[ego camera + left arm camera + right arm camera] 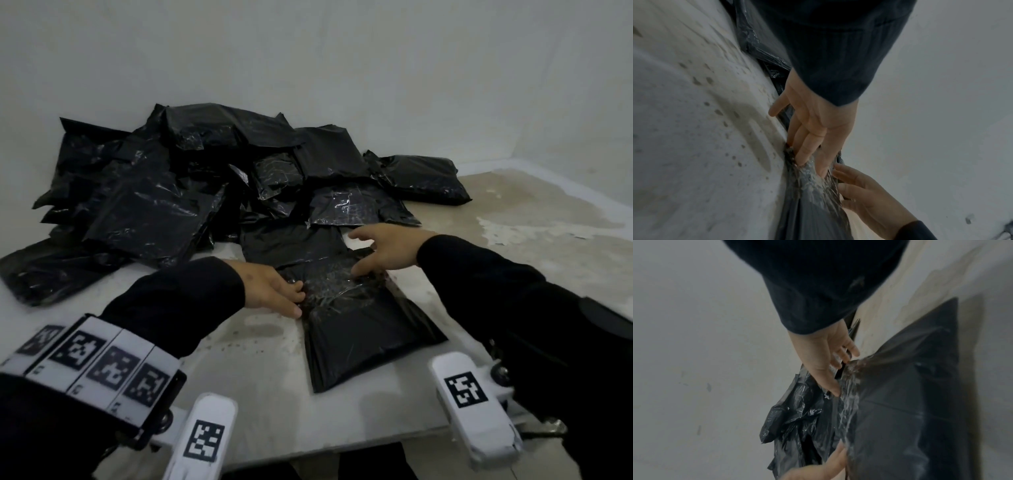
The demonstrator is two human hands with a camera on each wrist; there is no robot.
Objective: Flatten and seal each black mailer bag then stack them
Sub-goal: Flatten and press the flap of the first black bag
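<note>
A pale, stained table carries everything, its far edge set against a white wall that turns a corner at the far right. A big loose pile of black mailer bags fills the far left part of the table, heaped on one another at all angles, with one plump bag lying at the pile's right end near the far edge. A flat bag lies just in front of the pile, partly under the one being worked.

That mailer bag lies flat near the middle of the table, a little toward the near edge, tilted so its bottom corner points at the near edge. Its far end is crinkled and shiny where the flap is folded over.

Two dark sleeves reach in from the near edge. The left sleeve wears a white band with black square markers, and white clips with the same kind of marker stick out below both wrists.

The left hand lies on the left side of the bag's shiny end, fingers straight and close together, pressing the plastic down; the thumb sticks out to the side in the left wrist view. The right hand is at the right side of the same end, fingers spread, the fingertips touching the crinkled plastic while the palm is lifted off it
</note>
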